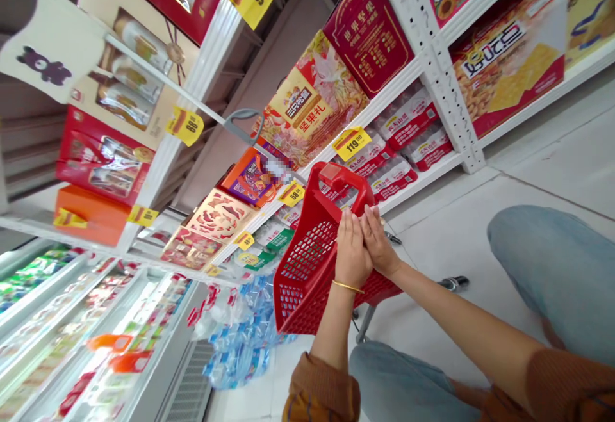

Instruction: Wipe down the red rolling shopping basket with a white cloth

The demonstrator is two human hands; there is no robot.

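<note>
Side by side, my left hand (pixel 353 249), with a thin gold bracelet at its wrist, and my right hand (pixel 380 243) lie over the near side of a red plastic shopping basket cart (pixel 312 249). Their fingers are stretched out and lie close together, with the fingertips just below the cart's red handle (pixel 346 182). Neither hand shows anything held in it. The palms and the undersides of the fingers are hidden, so firm contact with the basket cannot be made out. The cart has perforated walls and stands on metal legs with dark casters (pixel 454 282).
White shelves (pixel 403 89) hold gift boxes (pixel 307 108), bottled water packs (pixel 408 127) and yellow price tags (pixel 353 143). A white bear flag (pixel 48 44) on a pole crosses the upper left. Blue-tinted bottles (pixel 240 345) stand beside a refrigerated display (pixel 110 332). My knees (pixel 552 268) are at right.
</note>
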